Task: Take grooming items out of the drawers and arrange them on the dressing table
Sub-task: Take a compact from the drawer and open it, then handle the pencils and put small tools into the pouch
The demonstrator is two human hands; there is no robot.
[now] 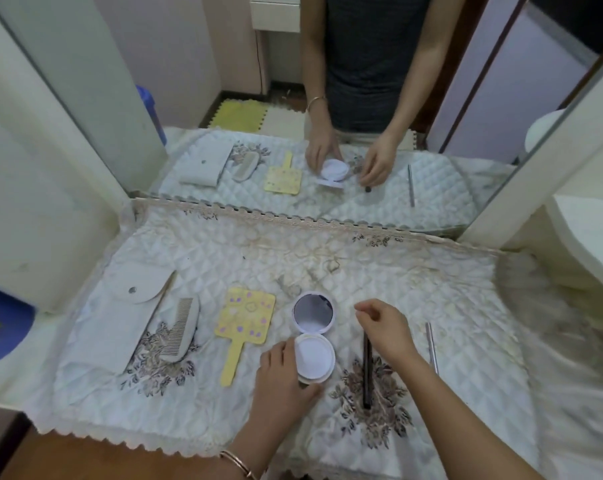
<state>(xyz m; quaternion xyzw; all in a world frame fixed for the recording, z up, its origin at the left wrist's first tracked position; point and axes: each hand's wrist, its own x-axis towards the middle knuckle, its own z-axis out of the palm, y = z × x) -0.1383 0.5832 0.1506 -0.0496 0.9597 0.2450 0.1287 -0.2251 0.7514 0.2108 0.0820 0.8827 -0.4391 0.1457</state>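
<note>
A white round compact (pixel 314 355) lies open on the quilted table cover (pixel 327 265), its mirror lid (pixel 313 312) tilted up behind the base. My left hand (pixel 282 372) grips the base from the left and front. My right hand (pixel 386 329) hovers just right of the compact with loosely curled fingers over the top of a black pencil (pixel 367 375), holding nothing that I can see. Further left lie a yellow hand mirror (pixel 244 322), a pale comb (pixel 180 329) and a white snap pouch (pixel 127 317). A thin silver pencil (pixel 431 348) lies at the right.
A wall mirror (pixel 327 98) stands along the back of the table and reflects the items and the person. A blue object (pixel 2 323) sits at the left edge. The brown table front (pixel 85 459) shows below the cover. A white rounded fixture (pixel 587 237) is at the right.
</note>
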